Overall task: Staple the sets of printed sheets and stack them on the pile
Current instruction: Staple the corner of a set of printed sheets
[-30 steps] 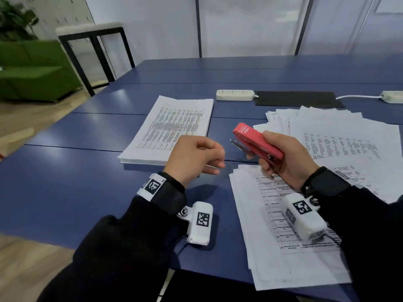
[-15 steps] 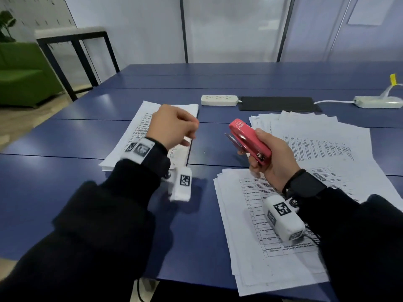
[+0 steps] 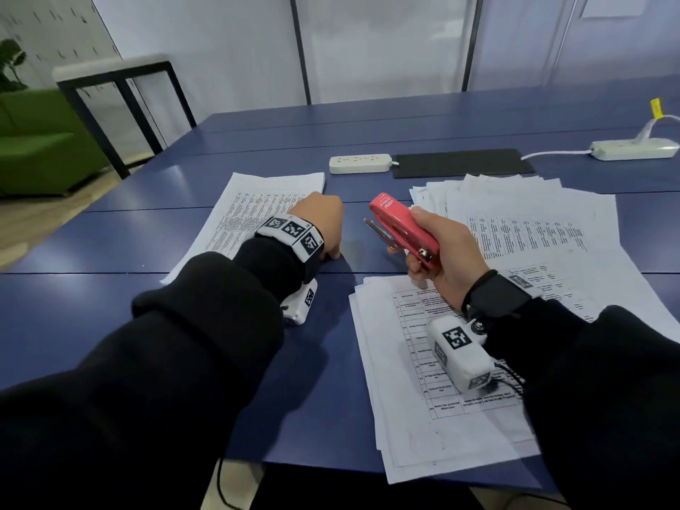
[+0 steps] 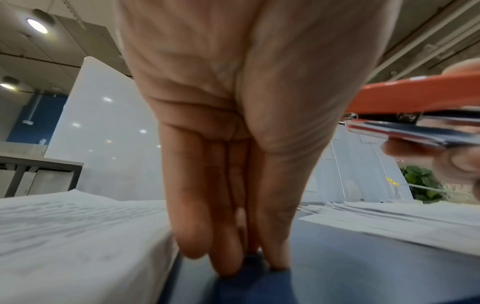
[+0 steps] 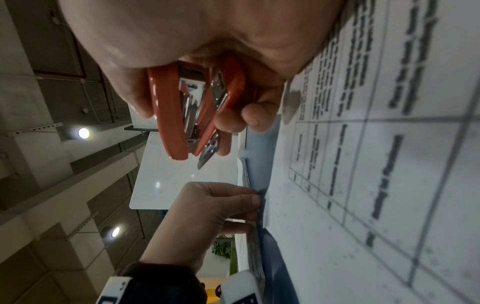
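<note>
Nearest the person, a fanned set of white printed sheets with a ruled table (image 3: 434,392) lies on the dark blue table (image 3: 110,244), its near edge hanging over the table's front edge. Just above the far end of this set the right hand (image 3: 447,259) grips a red metal stapler (image 3: 403,228), thumb along the top and fingers curled beneath; the nose points away and to the left, and the mouth stands narrowly apart — nothing between the two halves. The stapler is held in the air, clear of every sheet.

Left of the stapler, across a strip of bare blue surface, the left hand (image 3: 323,226) points down with its fingers (image 4: 226,242) straight and pressed together, tips touching the table right against the near right corner of the squared pile of white printed sheets (image 3: 257,211). It holds nothing.

Right of the stapler, a loose spread of further printed sheets (image 3: 533,222) covers the table. Beyond the stapler lie a white power strip (image 3: 360,163), a flat black mat (image 3: 461,162) just beside it, and a second white power strip (image 3: 634,149) farther right.
</note>
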Tool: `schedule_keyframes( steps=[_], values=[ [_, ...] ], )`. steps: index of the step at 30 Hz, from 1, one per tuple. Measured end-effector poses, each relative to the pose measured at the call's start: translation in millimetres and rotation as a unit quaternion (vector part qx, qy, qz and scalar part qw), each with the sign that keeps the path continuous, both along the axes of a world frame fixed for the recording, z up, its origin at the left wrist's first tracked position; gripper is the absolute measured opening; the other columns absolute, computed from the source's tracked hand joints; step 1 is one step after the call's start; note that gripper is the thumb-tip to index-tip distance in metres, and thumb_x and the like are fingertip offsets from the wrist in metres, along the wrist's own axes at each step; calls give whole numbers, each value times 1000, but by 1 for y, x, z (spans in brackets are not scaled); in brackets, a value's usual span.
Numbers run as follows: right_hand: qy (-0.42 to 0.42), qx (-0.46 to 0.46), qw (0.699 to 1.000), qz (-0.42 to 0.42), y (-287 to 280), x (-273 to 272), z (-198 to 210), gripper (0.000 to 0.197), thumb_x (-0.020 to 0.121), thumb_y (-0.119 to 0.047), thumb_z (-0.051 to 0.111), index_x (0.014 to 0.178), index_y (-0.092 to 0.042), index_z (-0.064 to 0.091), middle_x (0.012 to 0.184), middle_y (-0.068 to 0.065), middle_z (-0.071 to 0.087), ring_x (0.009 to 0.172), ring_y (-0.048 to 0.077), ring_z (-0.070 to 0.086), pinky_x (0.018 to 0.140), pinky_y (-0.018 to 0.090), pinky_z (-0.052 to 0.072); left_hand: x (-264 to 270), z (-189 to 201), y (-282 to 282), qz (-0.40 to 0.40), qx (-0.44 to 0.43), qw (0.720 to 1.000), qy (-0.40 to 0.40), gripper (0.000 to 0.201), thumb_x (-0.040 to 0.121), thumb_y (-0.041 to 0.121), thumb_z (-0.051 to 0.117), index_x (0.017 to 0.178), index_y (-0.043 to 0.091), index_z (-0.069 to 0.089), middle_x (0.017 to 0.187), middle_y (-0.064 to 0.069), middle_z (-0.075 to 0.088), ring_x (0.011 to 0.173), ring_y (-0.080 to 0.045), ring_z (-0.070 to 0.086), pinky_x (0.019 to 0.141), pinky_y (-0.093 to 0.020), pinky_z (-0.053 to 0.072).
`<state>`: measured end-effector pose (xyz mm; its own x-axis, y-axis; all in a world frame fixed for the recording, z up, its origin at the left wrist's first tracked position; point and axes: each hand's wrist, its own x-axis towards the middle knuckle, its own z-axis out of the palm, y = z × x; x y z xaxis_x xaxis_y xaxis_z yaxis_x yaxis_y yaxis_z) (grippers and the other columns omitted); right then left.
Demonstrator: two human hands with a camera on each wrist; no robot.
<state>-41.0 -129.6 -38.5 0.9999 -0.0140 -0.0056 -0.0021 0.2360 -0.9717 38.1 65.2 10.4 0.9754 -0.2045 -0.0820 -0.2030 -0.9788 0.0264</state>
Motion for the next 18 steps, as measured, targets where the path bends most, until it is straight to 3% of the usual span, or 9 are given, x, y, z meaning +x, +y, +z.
schedule_keyframes(
  steps=[4,8,10,12,13,15,18],
  values=[
    [-6,-10,1000,4,0,-2,1,44,103,-40,55,116,0,67,94,30,73,52,24,49,49,30,39,0,7,-2,16,-14,999,25,25,72,13,91,77,9,67,85,-14,75,78,-32,76,79,-44,65],
    [-7,-16,1000,4,0,-4,2,43,104,-39,55,116,0,67,93,29,73,52,25,49,50,30,39,-11,13,-1,44,-83,989,111,9,78,7,80,81,-1,75,68,-14,76,54,-25,72,65,-40,66],
    [-9,-18,1000,10,0,-4,3,43,103,-39,55,115,0,68,92,28,73,52,26,48,50,30,39,-23,20,0,28,-117,987,103,8,80,5,73,80,-2,76,67,-13,76,52,-24,71,61,-38,66],
    [-11,-14,1000,9,0,-4,2,43,103,-40,56,112,1,68,91,29,73,52,26,48,49,29,38,-41,37,6,0,-210,975,77,11,83,6,69,80,-3,74,70,-9,76,55,-22,71,61,-38,65],
    [-11,-15,1000,7,1,-4,2,43,103,-40,56,112,1,68,91,30,73,51,26,48,48,29,38,-54,49,14,-16,-295,953,74,12,86,5,67,80,-4,72,69,-8,73,55,-22,68,57,-38,64],
    [-13,-17,1000,8,0,-3,1,42,103,-39,56,112,0,68,93,31,72,52,26,48,48,29,39,-89,69,43,-56,-473,875,84,12,90,-1,60,79,-2,64,67,-10,62,52,-22,56,49,-32,53],
    [-16,-13,1000,21,-2,-3,0,43,102,-40,57,115,-1,68,94,29,73,52,25,49,50,31,38,-144,77,129,-109,-690,699,154,6,81,7,60,76,5,57,70,-12,53,47,-18,42,46,-25,43]
  ],
)
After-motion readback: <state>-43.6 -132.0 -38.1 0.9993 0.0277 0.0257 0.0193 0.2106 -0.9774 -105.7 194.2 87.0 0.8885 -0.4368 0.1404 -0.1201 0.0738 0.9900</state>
